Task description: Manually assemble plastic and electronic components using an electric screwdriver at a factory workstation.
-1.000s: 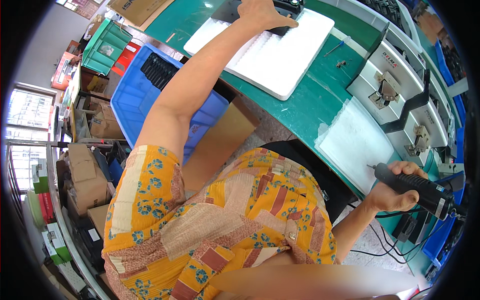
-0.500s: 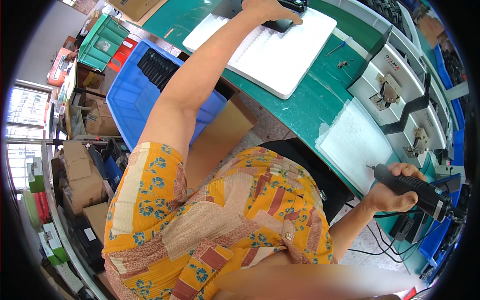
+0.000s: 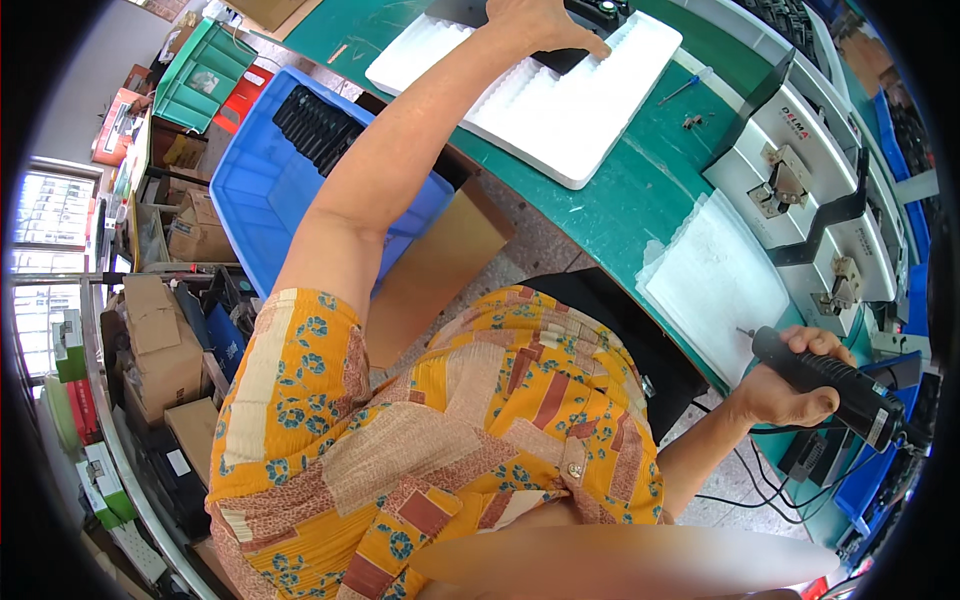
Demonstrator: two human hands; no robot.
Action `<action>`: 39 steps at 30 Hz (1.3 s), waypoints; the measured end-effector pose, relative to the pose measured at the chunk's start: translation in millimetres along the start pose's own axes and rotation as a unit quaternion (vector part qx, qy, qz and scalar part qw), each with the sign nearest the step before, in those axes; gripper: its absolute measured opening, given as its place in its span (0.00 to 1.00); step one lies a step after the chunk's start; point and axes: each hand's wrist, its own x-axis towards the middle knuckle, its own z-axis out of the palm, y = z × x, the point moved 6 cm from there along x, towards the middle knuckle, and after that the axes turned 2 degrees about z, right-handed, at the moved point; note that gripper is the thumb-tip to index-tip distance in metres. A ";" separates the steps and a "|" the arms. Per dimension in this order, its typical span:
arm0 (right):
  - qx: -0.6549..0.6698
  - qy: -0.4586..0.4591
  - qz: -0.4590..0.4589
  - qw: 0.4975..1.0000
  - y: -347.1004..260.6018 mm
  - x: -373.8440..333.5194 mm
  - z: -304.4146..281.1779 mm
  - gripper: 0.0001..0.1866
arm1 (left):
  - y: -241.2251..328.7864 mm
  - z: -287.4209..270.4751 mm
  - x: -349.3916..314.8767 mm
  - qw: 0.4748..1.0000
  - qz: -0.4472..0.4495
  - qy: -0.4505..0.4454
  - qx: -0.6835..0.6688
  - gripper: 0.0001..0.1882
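Note:
My left hand (image 3: 540,25) reaches to the far edge of the picture and grips a black housing (image 3: 565,58) on a white foam tray (image 3: 560,130). Its thumb lies stretched along the housing's near side, while the other fingertips are mostly cut off or hidden. On the right, my right hand (image 3: 785,390) is wrapped round a black electric screwdriver (image 3: 825,375). The tool lies sideways in the hand, its thin bit pointing left above a white sheet (image 3: 715,285) on the green bench (image 3: 600,225), and a cable runs from its rear end.
Two silver-grey fixtures (image 3: 780,150) with metal clamps stand at the right. A blue screwdriver (image 3: 685,86) and small metal parts (image 3: 693,122) lie beside the tray. Left of the bench, a blue bin (image 3: 245,190) holds black parts (image 3: 315,130). Cables (image 3: 765,490) hang at lower right.
The whole view has shifted slightly, moving the bench things a little to the right. Both hands keep nearly the same pose on the housing and the electric screwdriver.

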 end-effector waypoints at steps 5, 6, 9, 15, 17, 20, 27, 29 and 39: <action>-0.003 -0.004 -0.005 1.000 -0.9 -2.7 -3.0 0.40 | 14.2 -30.9 -14.4 1.000 0.020 0.005 -0.002 0.60; 0.025 -0.019 0.008 0.999 2.2 -2.5 -5.3 0.41 | 4.7 -24.3 -11.2 0.999 0.022 0.035 -0.001 0.59; 0.133 -0.087 0.017 0.987 7.1 -4.2 -7.7 0.41 | 56.4 -94.9 -80.5 0.989 0.108 -0.015 -0.102 0.54; 0.142 -0.111 -0.021 0.983 10.2 4.1 -5.8 0.43 | 161.6 -84.9 -178.8 0.861 0.350 -0.235 -0.283 0.49; 0.156 -0.139 -0.023 0.978 9.2 7.9 -4.7 0.41 | 188.3 -61.8 -199.0 0.810 0.439 -0.263 -0.287 0.49; 0.141 -0.155 -0.036 0.977 8.0 9.2 -6.1 0.40 | 215.1 -37.6 -212.6 0.770 0.514 -0.252 -0.281 0.48; 0.120 -0.140 -0.025 0.983 7.4 11.4 -19.9 0.42 | 244.8 -13.1 -210.6 0.724 0.590 -0.240 -0.264 0.44; 0.109 -0.134 -0.012 0.985 10.0 13.7 -22.4 0.42 | 236.6 14.6 -213.7 0.733 0.590 -0.187 -0.282 0.37; 0.084 -0.242 -0.033 0.966 -22.6 18.5 -7.8 0.48 | 234.5 -20.9 -211.3 0.742 0.572 -0.205 -0.284 0.41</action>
